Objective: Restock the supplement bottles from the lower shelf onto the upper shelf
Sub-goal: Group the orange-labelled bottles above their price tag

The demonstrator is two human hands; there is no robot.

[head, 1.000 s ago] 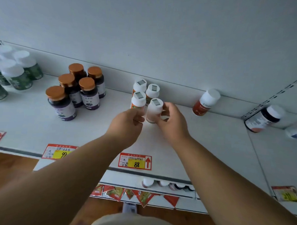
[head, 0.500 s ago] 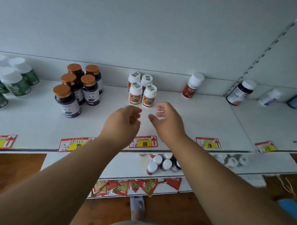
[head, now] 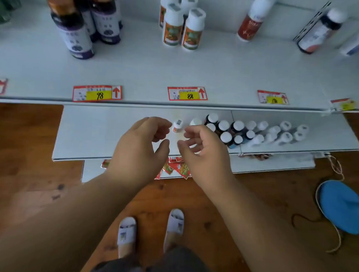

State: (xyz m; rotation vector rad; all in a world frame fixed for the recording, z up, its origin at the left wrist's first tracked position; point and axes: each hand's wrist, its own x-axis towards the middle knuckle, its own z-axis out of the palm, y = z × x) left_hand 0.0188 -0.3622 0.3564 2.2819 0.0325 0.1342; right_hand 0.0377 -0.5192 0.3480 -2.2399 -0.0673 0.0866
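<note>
On the lower shelf (head: pixel 105 133), between the two hands, stands one small white-capped bottle (head: pixel 177 126) with an orange label, upright, long axis vertical, cap toward the camera. Left hand (head: pixel 140 146) and right hand (head: pixel 202 146) hover just beside it, fingers loosely curled, grasping nothing. Four matching orange-labelled bottles (head: pixel 182 24) stand upright on the upper shelf (head: pixel 156 70).

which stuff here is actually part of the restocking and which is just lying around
Part of the job:
- small white-capped orange-label bottle on the lower shelf
- four matching white orange-label bottles on the upper shelf
- left hand and right hand, both empty

Lying about:
- blue round pad on the floor
- red snack packets
</note>
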